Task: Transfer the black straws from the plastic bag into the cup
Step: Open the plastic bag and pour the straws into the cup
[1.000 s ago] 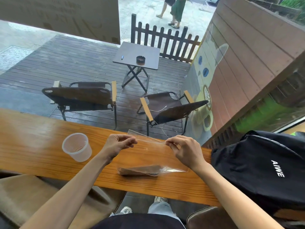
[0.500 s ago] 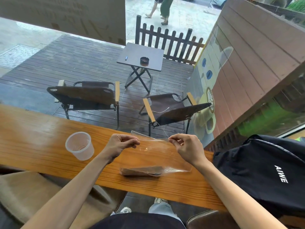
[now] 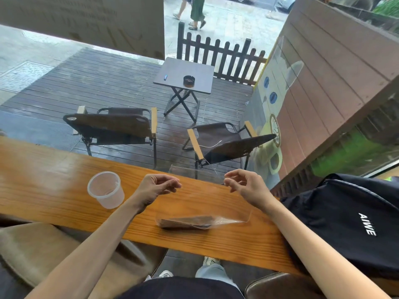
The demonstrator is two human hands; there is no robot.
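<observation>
A clear plastic bag (image 3: pixel 216 203) stands on the wooden counter (image 3: pixel 43 180), its lower end resting near the front edge. A dark bundle of straws (image 3: pixel 185 223) lies inside that lower end. My left hand (image 3: pixel 157 186) is at the left of the bag's upper edge with fingers curled and thumb against fingertips. At the right of that edge, my right hand (image 3: pixel 246 186) has its fingers loosely bent around the film. The film's contact with the fingers is hard to make out. An empty translucent cup (image 3: pixel 108 199) stands upright to the left of my left hand.
A black backpack (image 3: pixel 349 223) lies on the counter's right end, close to my right forearm. A glass window runs along the counter's far edge; folding chairs and a small table stand outside. A brown seat cushion (image 3: pixel 43 251) is below the counter at left.
My hands have moved apart along the bag's upper edge, stretching it wider. The right hand's fingers have loosened from a tight pinch. The straws and the cup have not moved.
</observation>
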